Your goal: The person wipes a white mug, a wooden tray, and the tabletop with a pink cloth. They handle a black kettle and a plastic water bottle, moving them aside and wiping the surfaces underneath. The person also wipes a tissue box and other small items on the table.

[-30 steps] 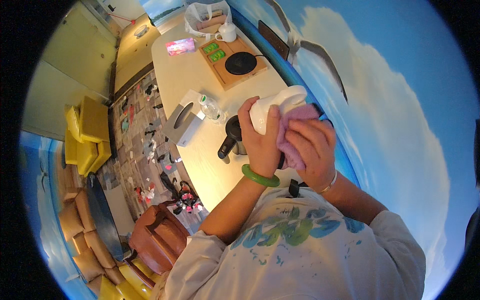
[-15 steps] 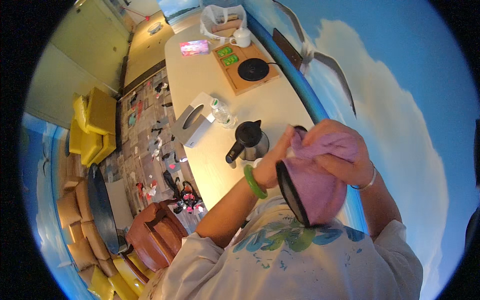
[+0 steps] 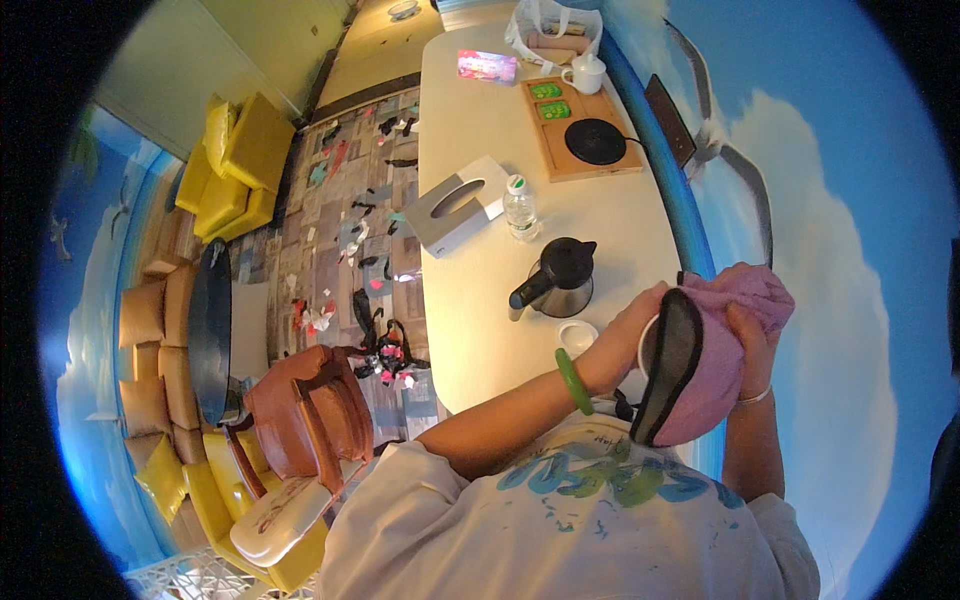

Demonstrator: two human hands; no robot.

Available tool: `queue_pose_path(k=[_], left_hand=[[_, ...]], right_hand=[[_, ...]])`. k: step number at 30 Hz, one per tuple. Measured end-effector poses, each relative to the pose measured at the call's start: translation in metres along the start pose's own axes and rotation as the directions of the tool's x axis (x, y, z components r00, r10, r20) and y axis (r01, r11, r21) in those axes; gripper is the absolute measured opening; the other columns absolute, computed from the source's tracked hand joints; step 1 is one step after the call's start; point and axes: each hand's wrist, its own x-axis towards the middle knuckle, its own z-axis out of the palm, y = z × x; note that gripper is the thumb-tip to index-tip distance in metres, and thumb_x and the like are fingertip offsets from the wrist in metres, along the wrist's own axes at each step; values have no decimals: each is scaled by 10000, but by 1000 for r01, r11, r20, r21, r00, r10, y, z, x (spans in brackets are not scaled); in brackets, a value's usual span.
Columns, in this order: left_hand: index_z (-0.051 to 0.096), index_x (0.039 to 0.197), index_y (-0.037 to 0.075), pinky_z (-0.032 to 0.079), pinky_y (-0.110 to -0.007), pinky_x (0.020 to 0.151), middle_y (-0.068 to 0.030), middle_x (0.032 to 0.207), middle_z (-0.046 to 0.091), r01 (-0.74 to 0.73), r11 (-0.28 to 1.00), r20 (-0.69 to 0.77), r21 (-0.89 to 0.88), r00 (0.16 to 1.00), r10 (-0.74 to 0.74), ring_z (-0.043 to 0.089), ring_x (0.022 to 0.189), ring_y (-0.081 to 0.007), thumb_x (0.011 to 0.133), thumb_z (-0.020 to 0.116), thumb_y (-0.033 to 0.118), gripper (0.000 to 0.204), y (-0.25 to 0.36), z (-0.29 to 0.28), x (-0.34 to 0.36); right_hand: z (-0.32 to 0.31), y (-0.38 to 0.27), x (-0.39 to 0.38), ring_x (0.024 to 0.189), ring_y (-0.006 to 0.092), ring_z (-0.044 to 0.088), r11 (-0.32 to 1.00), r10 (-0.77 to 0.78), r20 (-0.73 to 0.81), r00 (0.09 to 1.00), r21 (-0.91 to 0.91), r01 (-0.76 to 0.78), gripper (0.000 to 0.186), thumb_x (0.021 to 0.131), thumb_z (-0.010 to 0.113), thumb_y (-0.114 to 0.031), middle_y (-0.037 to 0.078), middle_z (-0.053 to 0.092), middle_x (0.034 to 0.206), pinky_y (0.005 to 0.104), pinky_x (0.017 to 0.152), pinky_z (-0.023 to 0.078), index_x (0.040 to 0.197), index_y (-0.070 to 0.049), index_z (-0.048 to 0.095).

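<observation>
Above the near right end of the pale table, a purple cloth point(image 3: 708, 385) is bunched around a black-edged object point(image 3: 670, 365) that shows a little white. The cloth hides what kind of object it is. My left hand point(image 3: 632, 335), below a green bangle, is closed on the far side of this object, its fingertips partly hidden. My right hand point(image 3: 752, 350) grips the cloth from the right. On the table beyond my left wrist stand a white cup point(image 3: 577, 337) and a steel kettle point(image 3: 567, 278) with a black lid and handle.
A water bottle point(image 3: 520, 208) and grey tissue box point(image 3: 458, 207) stand past the kettle. Farther off are a wooden tray point(image 3: 570, 140) with a black round plate, a white teapot point(image 3: 586, 73), a pink pack point(image 3: 487, 67) and a bag point(image 3: 553, 35). A brown chair point(image 3: 310, 415) stands left.
My view has turned, so the table and its things sit farther right. The cloth and black-edged object have tilted more upright, and the white cup has come into fuller view.
</observation>
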Motion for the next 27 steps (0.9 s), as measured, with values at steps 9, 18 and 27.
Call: queue_pose_path(k=[9,18,27], left_hand=[[546,1263,17,432,-265,939,-56,1104,608,-151,983,-68,108,985,158,547,1052,-121,973,528,225,357,4,8,-8],[575,1225,-2,507,-314,903,-100,1120,651,-41,893,-149,-449,988,-29,633,1012,-203,1005,453,218,335,25,-6,2],[652,1005,-24,519,-288,710,-56,936,671,-158,963,-200,220,959,203,635,784,-142,924,538,80,174,22,6,-6]], right_hand=[[13,-11,16,1008,265,593,781,-220,111,969,-575,243,156,876,594,-92,102,654,1029,383,937,443,892,-39,740],[42,40,-5,1196,291,505,733,-507,159,847,-438,520,384,897,614,-113,135,546,1275,414,1016,411,1268,-46,541],[25,10,12,1187,327,549,618,-483,204,852,-610,496,266,932,591,-108,146,587,1246,431,1050,404,1187,-34,614]])
